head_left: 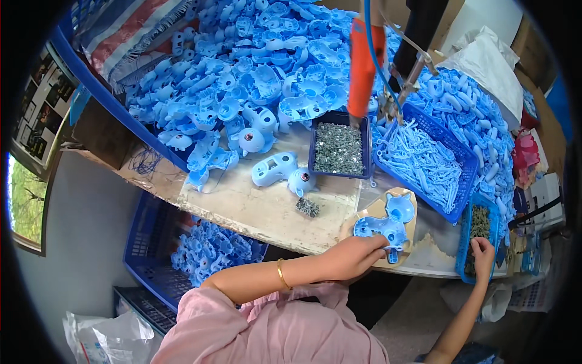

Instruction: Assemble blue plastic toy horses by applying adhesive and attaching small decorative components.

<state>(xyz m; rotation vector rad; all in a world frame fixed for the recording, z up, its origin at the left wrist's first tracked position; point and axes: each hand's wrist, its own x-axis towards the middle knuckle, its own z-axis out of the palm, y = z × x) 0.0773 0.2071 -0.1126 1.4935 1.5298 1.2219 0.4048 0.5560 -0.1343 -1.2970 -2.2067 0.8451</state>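
A blue plastic toy shell half (400, 209), animal-shaped with its hollow side up, lies in a tan holding block (414, 225) at the table's front edge. My left hand (356, 253) is closed at the lower edge of this shell, its fingertips pressed on it. Over to the right, my right hand (483, 252) reaches into a light blue basket (464, 258) of small greyish parts (480, 223). Its fingers are pinched together; what they hold, if anything, is too small to make out.
An orange power screwdriver (365, 67) hangs above a dark tray (312, 167) of small metal screws. A blue basket (448, 213) holds thin blue pieces. Blue shells are heaped behind. One toy body (276, 170) and a small dark cluster of parts (307, 207) lie left of the block.
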